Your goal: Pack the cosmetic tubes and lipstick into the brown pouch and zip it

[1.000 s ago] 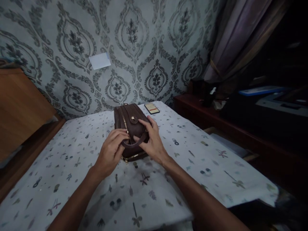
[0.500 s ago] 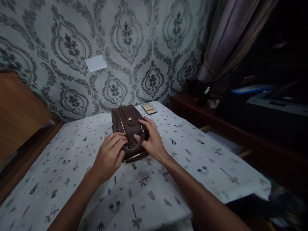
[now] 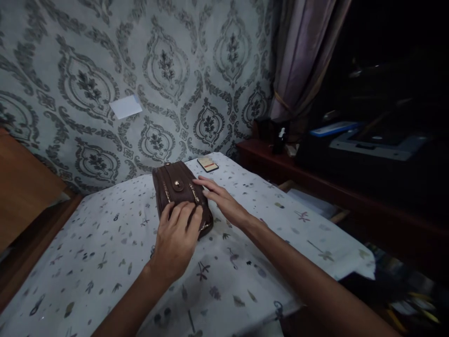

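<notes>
A dark brown bag (image 3: 180, 175) with gold zippers and a round clasp lies on the white patterned cloth (image 3: 115, 252). Across the bag's near end rests my left hand (image 3: 178, 234), its fingers spread and bent over the top, hiding part of that end. My right hand (image 3: 224, 201) is at the bag's right side, fingers stretched out, fingertips at the edge beside the right zipper. The carry handle cannot be made out under my left hand.
A phone (image 3: 207, 164) with a lit screen lies at the cloth's far edge. Left stands a wooden panel (image 3: 28, 187). On the right are a dark red ledge (image 3: 266, 157), a small bottle (image 3: 281, 133), an open drawer (image 3: 312, 201) and a curtain (image 3: 298, 56).
My left hand has moved from the handle and zipper onto the bag's near end, its fingers spreading. My right hand has drawn back from the handle to the bag's side. The view has shifted.
</notes>
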{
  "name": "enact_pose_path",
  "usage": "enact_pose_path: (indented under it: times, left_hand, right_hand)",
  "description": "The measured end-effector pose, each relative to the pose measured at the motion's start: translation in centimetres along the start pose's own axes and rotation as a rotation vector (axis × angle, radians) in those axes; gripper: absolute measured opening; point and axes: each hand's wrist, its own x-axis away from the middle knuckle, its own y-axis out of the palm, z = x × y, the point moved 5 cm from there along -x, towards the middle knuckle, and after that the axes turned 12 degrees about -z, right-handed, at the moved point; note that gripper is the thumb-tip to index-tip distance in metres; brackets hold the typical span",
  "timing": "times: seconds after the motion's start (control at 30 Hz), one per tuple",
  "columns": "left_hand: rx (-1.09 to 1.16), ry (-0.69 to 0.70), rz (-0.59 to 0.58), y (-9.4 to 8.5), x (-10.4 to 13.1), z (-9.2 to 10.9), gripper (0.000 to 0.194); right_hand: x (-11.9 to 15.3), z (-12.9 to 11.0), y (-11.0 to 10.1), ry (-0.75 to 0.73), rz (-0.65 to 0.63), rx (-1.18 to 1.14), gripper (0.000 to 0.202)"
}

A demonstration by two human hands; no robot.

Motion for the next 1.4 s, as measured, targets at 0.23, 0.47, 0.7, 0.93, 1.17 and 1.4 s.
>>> enact_pose_path:
  times: [0.23,0.47,0.7,0.93,1.17,1.4]
  left_hand:
    - [0.226,-0.007,0.07,1.4,0.6,-0.2,0.023]
    - [0.334,0.013,0.071,1.9,0.9,-0.1,0.023]
    - [0.268,0.079,0.068,2.2,1.4,0.4,0.029]
    - [0.288,0.016,0.108,1.1,2.3,-0.9,0.03]
    - [0.575,-0.456,0.169,0.6,4.0,-6.3,0.01]
    - [0.588,-0.424,0.169,1.1,3.5,-6.2,0.008]
  right_hand:
    - [-2.3,0.7,1.2,-0.045,-0.032,0.127,0.055]
    - [-2.1,0.9,1.2,-0.06,-0.025,0.151,0.056]
    - [-2.2,1.0,1.2,-0.084,-0.014,0.165,0.055]
    - [-1.0,0.1,1.3,-0.107,0.071,0.269,0.044]
    - [3.1,-2.3,1.9,-0.311,0.041,0.57,0.031]
    - [2.8,-2.9,2.1,-0.323,0.212,0.563,0.011]
